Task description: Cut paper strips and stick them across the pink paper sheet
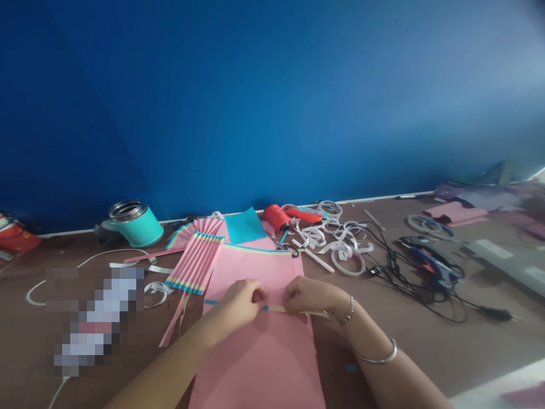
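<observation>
A long pink paper sheet (255,363) lies in front of me, with a blue strip (212,302) across it and a second blue and cream band (251,249) near its far edge. My left hand (244,304) is closed, its fingertips pressed at the left end of a narrow cream paper strip (277,309). My right hand (304,295) pinches the same strip, whose loose end trails right under the wrist. Both hands rest low over the sheet, and their fingertips are partly hidden. Left of the sheet is a pleated pink paper piece (196,262) with blue and cream edges.
Behind the sheet lie teal paper (246,226), a red thread spool (276,217) and scissors (293,250). Curled white strips (315,236), black cables (395,272) and a blue glue gun (434,264) spread rightward. A turquoise mug (140,224) stands by the blue wall (255,102).
</observation>
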Demonstrator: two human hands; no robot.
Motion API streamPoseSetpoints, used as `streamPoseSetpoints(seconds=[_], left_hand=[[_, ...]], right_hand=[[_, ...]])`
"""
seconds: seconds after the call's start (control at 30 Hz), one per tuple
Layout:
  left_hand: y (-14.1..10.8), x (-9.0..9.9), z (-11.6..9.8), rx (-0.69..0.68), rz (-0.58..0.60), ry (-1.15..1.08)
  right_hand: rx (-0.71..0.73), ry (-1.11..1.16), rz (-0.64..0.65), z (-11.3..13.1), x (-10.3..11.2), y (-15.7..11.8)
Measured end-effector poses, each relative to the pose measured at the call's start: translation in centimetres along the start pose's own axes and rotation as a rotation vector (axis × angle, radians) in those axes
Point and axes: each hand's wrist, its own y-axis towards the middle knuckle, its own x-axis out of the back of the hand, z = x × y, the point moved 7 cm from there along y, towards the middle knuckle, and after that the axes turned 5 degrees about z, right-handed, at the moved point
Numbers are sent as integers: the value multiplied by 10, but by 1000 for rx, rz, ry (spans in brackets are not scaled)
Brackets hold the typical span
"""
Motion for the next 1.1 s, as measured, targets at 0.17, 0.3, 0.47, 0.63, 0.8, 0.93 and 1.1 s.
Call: streamPoseSetpoints(seconds=[0.17, 0.3, 0.47, 0.63, 0.8, 0.93, 1.1], left_hand=[[-1, 1, -3, 7, -3, 9], [-1, 1, -6, 1, -12, 31], [1, -1, -3, -2, -29, 67], [3, -5, 0, -15, -39, 102], [3, -6, 0, -14, -36, 128], [3, -5, -2, -16, -40, 126], [3, -7, -3, -31, -49, 145]], right_hand=[[-7, -11, 6, -2, -1, 1], [-17, -19, -11, -4, 0, 1], [-2, -27, -10, -5, 0, 1], [-8, -38, -13, -3, 0, 0], [-8, -37, -16, -3, 0, 0], [1, -25, -8, -3, 0, 0], [-9, -25, -23, -3, 0, 0]])
